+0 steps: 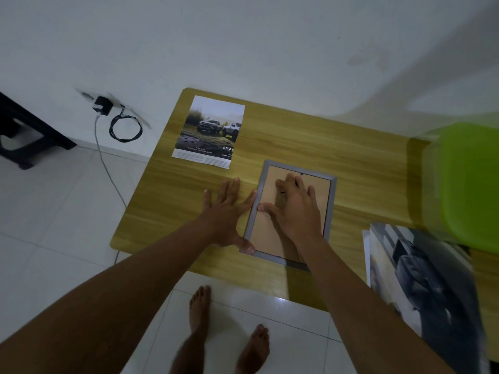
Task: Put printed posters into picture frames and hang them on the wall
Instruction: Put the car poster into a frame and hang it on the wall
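Left hand (226,211), fingers splayed wide, is bracing the picture frame (331,203). Right hand (291,209), fingers loosely spread, is pressing its backing. Uneven pushing is likely risking a skid.

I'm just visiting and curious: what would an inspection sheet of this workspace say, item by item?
Surface: wooden table, standing at the white wall.
Job's things: truck poster lies face up at the far left; grey frame lies face down, brown backing showing; stack of prints at the right.
Clutter: green plastic seat, blurred.
Hands: left hand flat on the table, fingers straight, touching the frame's left edge; right hand spread on the backing.
Cables: charger in a wall socket; black cable coiled; white cable trailing to the floor.
Surroundings: tiled floor, black stool at left.
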`<action>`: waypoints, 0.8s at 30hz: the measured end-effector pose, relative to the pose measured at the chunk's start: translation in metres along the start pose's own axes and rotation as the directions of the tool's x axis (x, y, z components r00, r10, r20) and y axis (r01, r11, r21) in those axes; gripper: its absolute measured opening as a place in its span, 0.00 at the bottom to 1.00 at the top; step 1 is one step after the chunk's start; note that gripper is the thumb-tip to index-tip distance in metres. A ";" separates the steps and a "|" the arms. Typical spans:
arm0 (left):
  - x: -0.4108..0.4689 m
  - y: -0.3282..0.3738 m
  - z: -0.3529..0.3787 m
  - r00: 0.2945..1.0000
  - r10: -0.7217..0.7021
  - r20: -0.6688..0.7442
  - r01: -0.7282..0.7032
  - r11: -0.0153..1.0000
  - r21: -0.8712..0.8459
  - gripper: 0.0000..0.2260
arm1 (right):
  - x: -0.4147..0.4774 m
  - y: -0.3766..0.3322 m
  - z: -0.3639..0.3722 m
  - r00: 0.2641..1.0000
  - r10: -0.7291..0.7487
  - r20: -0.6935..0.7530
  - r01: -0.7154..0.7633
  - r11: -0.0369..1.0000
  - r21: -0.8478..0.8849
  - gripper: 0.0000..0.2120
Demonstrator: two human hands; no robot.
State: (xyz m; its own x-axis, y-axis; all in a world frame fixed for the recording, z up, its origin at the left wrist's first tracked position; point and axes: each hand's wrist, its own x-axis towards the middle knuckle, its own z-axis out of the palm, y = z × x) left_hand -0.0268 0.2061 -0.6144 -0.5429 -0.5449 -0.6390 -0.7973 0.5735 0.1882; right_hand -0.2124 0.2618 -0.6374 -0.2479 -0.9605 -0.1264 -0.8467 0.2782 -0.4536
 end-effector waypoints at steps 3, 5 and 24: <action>0.000 0.000 -0.001 1.000 0.001 -0.001 -0.001 1.000 -0.001 0.59 | 0.002 0.000 0.000 1.000 0.003 -0.001 -0.003 1.000 0.003 0.40; -0.001 0.000 -0.001 1.000 0.001 -0.003 -0.001 1.000 -0.006 0.59 | 0.003 0.001 0.001 1.000 -0.024 0.005 0.025 0.999 -0.029 0.39; -0.005 -0.005 0.007 0.992 0.037 -0.121 -0.046 0.996 -0.072 0.54 | 0.042 0.011 -0.025 0.731 -0.653 0.198 0.681 0.713 -0.165 0.21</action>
State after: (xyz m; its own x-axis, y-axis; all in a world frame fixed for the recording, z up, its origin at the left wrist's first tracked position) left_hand -0.0180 0.2100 -0.6172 -0.6000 -0.5935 -0.5364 -0.7884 0.5523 0.2709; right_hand -0.2435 0.2245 -0.6255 0.4646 -0.8851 0.0290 -0.8505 -0.4550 -0.2639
